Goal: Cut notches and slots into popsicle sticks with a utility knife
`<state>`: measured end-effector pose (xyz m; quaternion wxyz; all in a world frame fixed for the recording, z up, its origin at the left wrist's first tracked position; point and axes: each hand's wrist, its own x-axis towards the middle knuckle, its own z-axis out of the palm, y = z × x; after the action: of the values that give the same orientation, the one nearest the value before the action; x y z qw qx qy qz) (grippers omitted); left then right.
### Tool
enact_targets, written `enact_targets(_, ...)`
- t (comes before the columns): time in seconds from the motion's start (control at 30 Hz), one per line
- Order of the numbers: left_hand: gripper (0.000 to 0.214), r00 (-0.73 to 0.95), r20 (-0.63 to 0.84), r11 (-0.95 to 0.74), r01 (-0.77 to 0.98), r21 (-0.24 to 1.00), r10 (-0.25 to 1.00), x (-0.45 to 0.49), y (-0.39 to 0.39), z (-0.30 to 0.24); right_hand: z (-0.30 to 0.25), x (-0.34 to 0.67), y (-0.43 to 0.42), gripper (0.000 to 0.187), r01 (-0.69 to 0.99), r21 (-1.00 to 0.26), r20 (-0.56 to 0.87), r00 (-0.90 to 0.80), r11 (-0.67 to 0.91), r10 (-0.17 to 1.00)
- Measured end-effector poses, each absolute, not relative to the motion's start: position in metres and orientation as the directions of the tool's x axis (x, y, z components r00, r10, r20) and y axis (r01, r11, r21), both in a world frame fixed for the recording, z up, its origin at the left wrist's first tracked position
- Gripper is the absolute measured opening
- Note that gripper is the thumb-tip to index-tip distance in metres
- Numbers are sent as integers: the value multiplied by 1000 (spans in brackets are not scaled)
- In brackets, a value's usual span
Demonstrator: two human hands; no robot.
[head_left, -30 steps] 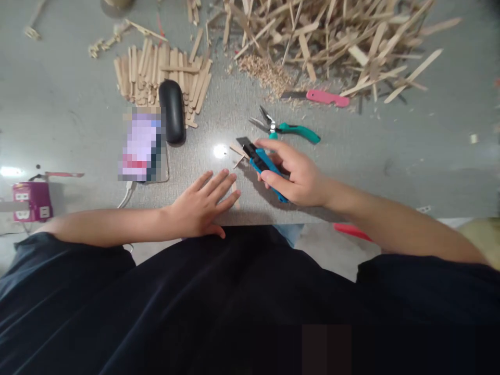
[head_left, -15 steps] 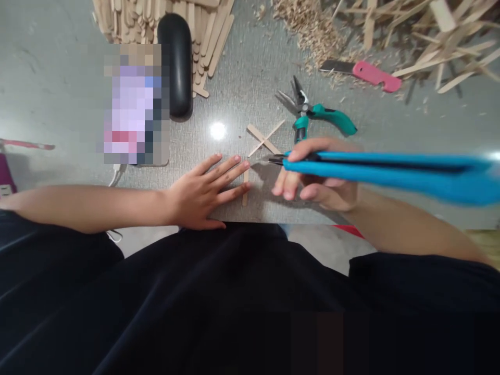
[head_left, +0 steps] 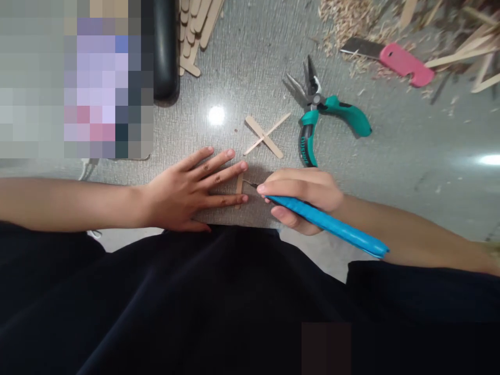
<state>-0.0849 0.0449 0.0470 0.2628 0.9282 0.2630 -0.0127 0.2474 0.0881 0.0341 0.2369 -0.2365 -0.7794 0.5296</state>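
My left hand [head_left: 195, 185] lies flat on the table with fingers spread, two fingertips resting over a short wooden craft stick [head_left: 239, 185] and partly hiding it. My right hand [head_left: 304, 195] is closed around a blue utility knife [head_left: 328, 221]. The knife's thin tip points left and meets the right side of that stick; whether it cuts in, I cannot tell. Just beyond my hands, a wider craft stick [head_left: 271, 146] and a thin wooden strip [head_left: 279, 123] lie crossed in an X.
Teal-handled pliers [head_left: 315, 99] lie with jaws apart behind my right hand. A pink-handled knife [head_left: 406, 63] sits by wood shavings [head_left: 346, 21] and split sticks. More craft sticks [head_left: 193, 26], a black case [head_left: 166, 52] and a blurred-out object [head_left: 101, 83] are at left.
My right hand has lowered the knife, bringing its tip down and left to the stick by my left fingers. The view has shifted closer. My left hand stays spread on the stick.
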Motion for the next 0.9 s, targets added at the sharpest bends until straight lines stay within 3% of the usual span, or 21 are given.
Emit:
enact_targets(0.17,109,861,-176,-707,495,505,477,-84,46,47,36,248,100,32,123,-955,63,-807,271,587)
enact_targets(0.27,109,859,-195,-705,502,500,473,-84,45,47,43,242,101,16,277,-961,-227,-776,-5,589)
enact_targets(0.33,109,864,-202,-715,497,491,462,-84,46,47,46,237,100,26,358,-914,-402,-734,-190,547)
enact_targets(0.53,100,875,-226,-717,481,504,427,-82,49,53,53,232,101,25,374,-666,-692,-632,-646,348)
enact_targets(0.73,75,865,-197,-644,479,597,461,-82,50,52,53,237,106,22,316,-650,-662,-681,-691,312)
enact_targets(0.9,89,882,-150,-677,443,587,446,-85,49,49,53,236,106,24,396,-644,-697,-657,-655,287)
